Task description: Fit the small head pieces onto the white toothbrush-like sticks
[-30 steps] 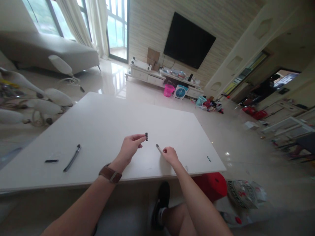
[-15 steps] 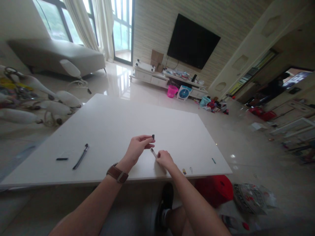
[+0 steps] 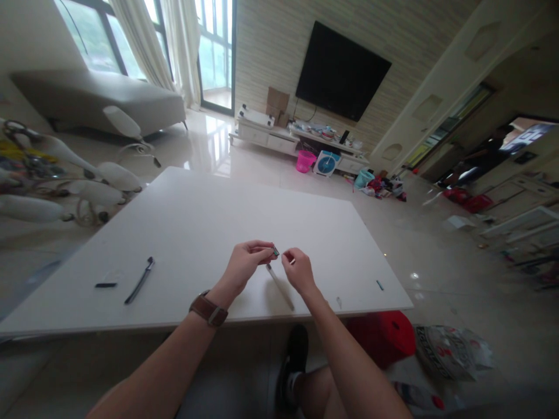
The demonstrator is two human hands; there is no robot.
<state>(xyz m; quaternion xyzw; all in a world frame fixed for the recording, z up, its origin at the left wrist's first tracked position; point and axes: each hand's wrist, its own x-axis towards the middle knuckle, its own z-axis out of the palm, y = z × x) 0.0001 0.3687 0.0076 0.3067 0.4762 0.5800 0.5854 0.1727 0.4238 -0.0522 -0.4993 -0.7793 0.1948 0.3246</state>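
My left hand (image 3: 251, 265), with a brown watch strap at the wrist, pinches a small dark piece with a greenish face (image 3: 276, 251) between thumb and fingertips above the white table (image 3: 218, 215). Close to its right, my right hand (image 3: 299, 270) is closed in a pinch; a tiny pale spot shows at its fingertips, too small to name. Below and between the hands, a slim pale stick with a dark tip (image 3: 280, 288) lies on the tabletop, touched by neither. A dark toothbrush-like object (image 3: 140, 280) lies left of my left hand.
At the left lies a short dark bar (image 3: 106, 285). A small clear piece (image 3: 339, 302) and a small green strip (image 3: 379, 285) are near the right front edge. Below stand a red roll (image 3: 379, 337) and a printed plastic bag (image 3: 454, 352). White lamp arms (image 3: 117, 174) crowd the left side.
My right hand has let go of the pale stick and moved up beside my left fingertips. The dark piece in my left hand has turned, showing a greenish face. A small yellowish piece no longer shows.
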